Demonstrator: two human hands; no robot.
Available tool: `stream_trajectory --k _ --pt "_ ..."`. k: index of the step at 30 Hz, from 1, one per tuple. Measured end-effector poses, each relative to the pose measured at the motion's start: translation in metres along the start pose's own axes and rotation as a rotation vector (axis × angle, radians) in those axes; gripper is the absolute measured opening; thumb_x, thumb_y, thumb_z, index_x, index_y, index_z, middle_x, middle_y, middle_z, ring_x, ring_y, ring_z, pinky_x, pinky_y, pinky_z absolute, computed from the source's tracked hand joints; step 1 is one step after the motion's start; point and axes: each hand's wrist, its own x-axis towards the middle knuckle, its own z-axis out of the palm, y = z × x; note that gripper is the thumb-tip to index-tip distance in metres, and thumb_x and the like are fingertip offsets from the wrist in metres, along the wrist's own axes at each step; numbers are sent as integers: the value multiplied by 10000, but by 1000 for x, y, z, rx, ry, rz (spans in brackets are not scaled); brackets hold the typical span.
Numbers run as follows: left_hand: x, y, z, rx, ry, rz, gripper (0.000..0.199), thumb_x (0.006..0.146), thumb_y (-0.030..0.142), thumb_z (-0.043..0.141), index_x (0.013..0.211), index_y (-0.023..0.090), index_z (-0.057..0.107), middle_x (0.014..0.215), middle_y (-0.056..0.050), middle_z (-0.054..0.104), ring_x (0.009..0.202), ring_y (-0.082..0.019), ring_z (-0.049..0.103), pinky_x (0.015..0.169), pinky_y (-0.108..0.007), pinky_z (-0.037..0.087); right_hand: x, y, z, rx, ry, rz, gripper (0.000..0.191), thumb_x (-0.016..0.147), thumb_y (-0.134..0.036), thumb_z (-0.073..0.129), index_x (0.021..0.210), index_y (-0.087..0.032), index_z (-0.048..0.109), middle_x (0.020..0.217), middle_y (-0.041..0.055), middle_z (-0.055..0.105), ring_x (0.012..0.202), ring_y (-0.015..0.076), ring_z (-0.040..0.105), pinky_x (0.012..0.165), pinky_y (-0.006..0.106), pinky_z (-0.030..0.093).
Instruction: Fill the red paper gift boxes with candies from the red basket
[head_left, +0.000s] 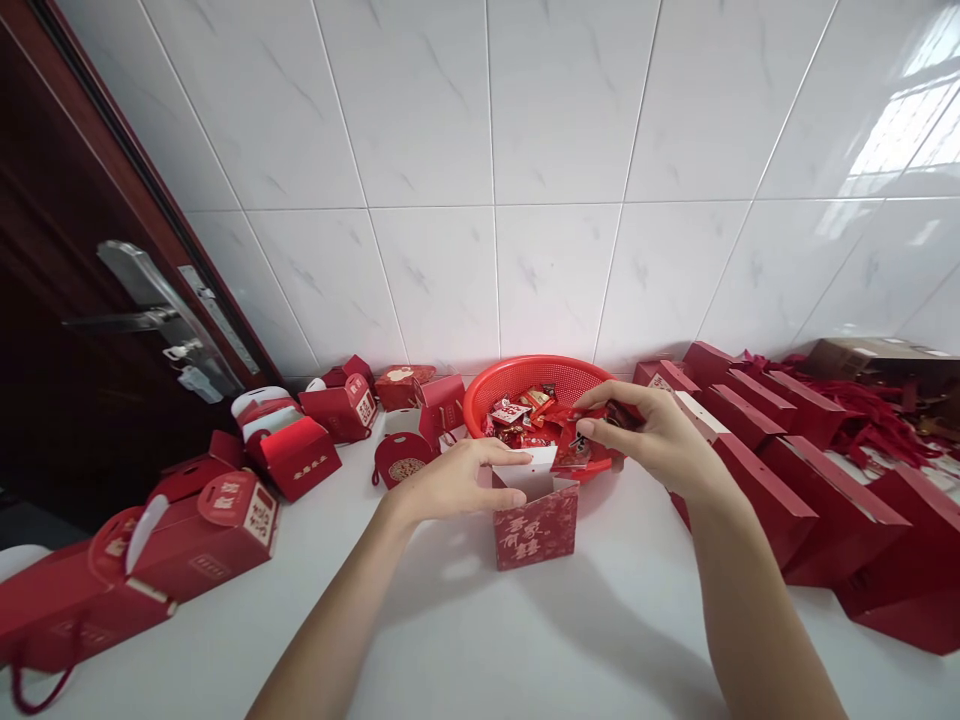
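A small red gift box [535,532] with gold lettering stands upright on the white table, its top open. My left hand [457,482] grips its upper left side, thumb at the front and fingers toward the back rim. Just above the box's right rim, my right hand [652,435] pinches a red candy packet [574,447] with dark characters. Something dark and shiny [622,415] shows by the curled fingers of that hand; I cannot make out what it is. Behind the box sits a red plastic basket [489,378] with wrapped candies [536,405] in it.
At left stand several closed red gift boxes [300,458], some with handles. Rows of upright red boxes [757,490] fill the right, beside red ribbons [862,425] and a brown carton [870,355]. A tiled wall [555,270] rises behind; a dark door [67,200] is at left.
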Motion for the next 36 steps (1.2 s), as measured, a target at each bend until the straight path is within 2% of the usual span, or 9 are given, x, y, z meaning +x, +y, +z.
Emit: stream_trajectory --k 4,9,13,16,20,25,28,32,36 --pt "0 1 0 2 -1 23 571 791 468 751 1331 304 666 1313 -58 658 1210 -314 590 982 -400 485 2 -1 15 41 33 -27 247 821 -428 719 889 -193 680 678 -9 582 584 128 496 539 271 431" --pt "1 2 0 0 -22 119 362 820 452 718 1097 224 765 1104 -50 723 1055 -286 648 910 -378 513 6 2 40 -65 -55 -21 103 839 -302 660 854 -199 665 729 -8 622 600 125 508 545 259 395" --pt "2 -2 0 -10 -15 101 450 803 437 747 1227 287 727 1268 -38 689 1201 -297 605 1005 -382 479 6 3 40 -152 -158 -45 78 837 -244 651 892 -207 691 812 10 680 664 142 563 589 264 421" --pt "2 -4 0 -15 -7 52 572 790 465 761 1336 332 660 1378 -28 641 1294 -311 556 1036 -382 467 5 3 33 -72 -74 -33 108 843 -311 675 863 -204 677 767 0 654 621 132 545 561 259 421" --pt "1 -5 0 -10 -22 46 561 801 480 746 1337 343 656 1396 -15 634 1315 -307 547 1048 -381 466 7 5 30 5 -33 -17 224 818 -382 714 741 -195 620 654 -25 598 549 109 472 522 255 380" --pt "2 -6 0 -14 -14 38 562 797 483 749 1332 334 663 1431 -21 613 1342 -323 524 1061 -401 461 13 15 48 -21 -49 1 185 827 -302 677 704 -194 592 644 -25 607 555 123 545 539 258 397" --pt "3 -6 1 -37 -27 50 546 815 440 739 1344 334 653 1444 -28 602 1340 -312 527 1059 -401 462 15 19 55 -61 -41 -70 102 835 -230 634 745 -196 600 699 -14 637 622 135 583 586 261 431" --pt "3 -6 1 -29 -25 52 550 810 469 744 1338 342 655 1427 -18 614 1336 -309 528 1050 -390 463 11 10 42 61 -125 -81 101 893 -292 602 904 -193 618 868 19 644 681 137 610 595 263 485" --pt "3 -6 0 -19 -25 54 542 813 464 738 1334 338 661 1356 -22 657 1264 -304 581 997 -368 489 -3 -7 16 181 -343 -50 178 936 -358 603 983 -187 623 848 22 626 645 117 586 535 234 476"
